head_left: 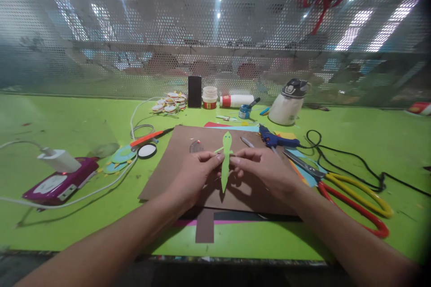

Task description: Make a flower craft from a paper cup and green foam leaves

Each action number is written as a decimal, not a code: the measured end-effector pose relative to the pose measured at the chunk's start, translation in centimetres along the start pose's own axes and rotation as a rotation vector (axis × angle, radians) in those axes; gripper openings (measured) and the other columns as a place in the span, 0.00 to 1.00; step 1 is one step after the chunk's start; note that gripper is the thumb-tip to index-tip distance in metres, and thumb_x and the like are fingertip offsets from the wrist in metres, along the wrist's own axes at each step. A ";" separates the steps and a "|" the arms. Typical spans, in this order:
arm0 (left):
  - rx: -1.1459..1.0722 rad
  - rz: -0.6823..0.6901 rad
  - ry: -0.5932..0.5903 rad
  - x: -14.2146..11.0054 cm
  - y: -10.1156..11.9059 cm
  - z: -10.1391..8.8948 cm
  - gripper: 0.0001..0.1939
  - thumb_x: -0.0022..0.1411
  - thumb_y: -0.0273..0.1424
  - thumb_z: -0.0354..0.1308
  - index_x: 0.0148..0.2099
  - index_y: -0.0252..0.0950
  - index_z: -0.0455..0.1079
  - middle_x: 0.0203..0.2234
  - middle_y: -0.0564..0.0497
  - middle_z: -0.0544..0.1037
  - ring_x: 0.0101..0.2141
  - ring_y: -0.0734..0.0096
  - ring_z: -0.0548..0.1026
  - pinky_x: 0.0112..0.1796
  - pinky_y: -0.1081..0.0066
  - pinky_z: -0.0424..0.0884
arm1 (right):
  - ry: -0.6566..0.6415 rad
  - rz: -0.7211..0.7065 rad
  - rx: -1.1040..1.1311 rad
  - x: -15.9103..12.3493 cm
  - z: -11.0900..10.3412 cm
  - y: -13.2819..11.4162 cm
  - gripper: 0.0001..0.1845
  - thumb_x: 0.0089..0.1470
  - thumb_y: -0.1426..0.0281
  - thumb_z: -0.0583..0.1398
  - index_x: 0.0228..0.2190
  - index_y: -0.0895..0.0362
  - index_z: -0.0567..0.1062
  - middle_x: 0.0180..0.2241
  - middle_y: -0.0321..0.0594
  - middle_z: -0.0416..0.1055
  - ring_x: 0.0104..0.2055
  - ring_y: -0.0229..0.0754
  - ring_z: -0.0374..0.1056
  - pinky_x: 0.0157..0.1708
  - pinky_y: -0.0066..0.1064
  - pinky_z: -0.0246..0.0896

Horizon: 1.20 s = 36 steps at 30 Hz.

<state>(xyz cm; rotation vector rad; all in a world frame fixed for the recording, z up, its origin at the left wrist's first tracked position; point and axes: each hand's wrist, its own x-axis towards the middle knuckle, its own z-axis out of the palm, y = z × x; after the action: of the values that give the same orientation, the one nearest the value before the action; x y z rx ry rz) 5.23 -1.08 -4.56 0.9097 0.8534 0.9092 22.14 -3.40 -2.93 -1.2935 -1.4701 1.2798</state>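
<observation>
A slim green paper lizard cutout (pixel 226 161), with two dark eye dots near its pointed top, is held upright between my hands. On its left side my left hand (pixel 198 170) pinches it between thumb and fingers. From the other side my right hand (pixel 257 166) grips it the same way, thumb on top and fingers partly hidden behind. Thin green strips stick out at both sides of the body. Beneath lies a brown sheet of card (pixel 178 152), bearing a small clear curved piece (pixel 195 146) and a grey pen (pixel 247 142).
To the right lie a blue glue gun (pixel 278 138) with a black cord and large scissors (pixel 353 193) with yellow and red handles. At left are a purple power strip (pixel 63 181), an orange cutter (pixel 147 139) and paper discs (pixel 123 154). A spray bottle (pixel 288 103) stands behind.
</observation>
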 end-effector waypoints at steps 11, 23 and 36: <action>0.077 -0.061 -0.018 -0.2 0.0 0.2 0.13 0.46 0.33 0.69 0.33 0.33 0.74 0.22 0.52 0.74 0.22 0.79 0.69 0.24 0.78 0.61 | 0.125 -0.064 -0.052 0.3 -0.2 0.5 0.16 0.48 0.57 0.63 0.23 0.57 0.74 0.21 0.34 0.69 0.25 0.36 0.62 0.29 0.33 0.59; 0.255 0.173 0.081 1.6 1.4 -1.5 0.18 0.48 0.27 0.67 0.43 0.34 0.72 0.24 0.52 0.74 0.21 0.78 0.69 0.24 0.76 0.63 | 0.234 -0.097 -0.183 1.7 -1.9 1.5 0.15 0.48 0.58 0.62 0.23 0.58 0.73 0.22 0.35 0.68 0.23 0.35 0.59 0.27 0.31 0.55; 0.634 0.308 0.285 2.2 -0.1 0.2 0.06 0.49 0.31 0.61 0.24 0.33 0.71 0.17 0.50 0.72 0.20 0.73 0.67 0.23 0.74 0.59 | 0.228 -0.066 -0.365 1.9 -1.6 2.2 0.13 0.50 0.61 0.58 0.20 0.55 0.71 0.19 0.34 0.67 0.21 0.37 0.61 0.21 0.30 0.52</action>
<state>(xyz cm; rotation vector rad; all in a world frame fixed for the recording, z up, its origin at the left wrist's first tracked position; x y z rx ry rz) 6.26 0.84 -5.00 1.5128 1.3095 1.0685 23.78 -1.30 -4.94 -1.5537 -1.6124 0.8123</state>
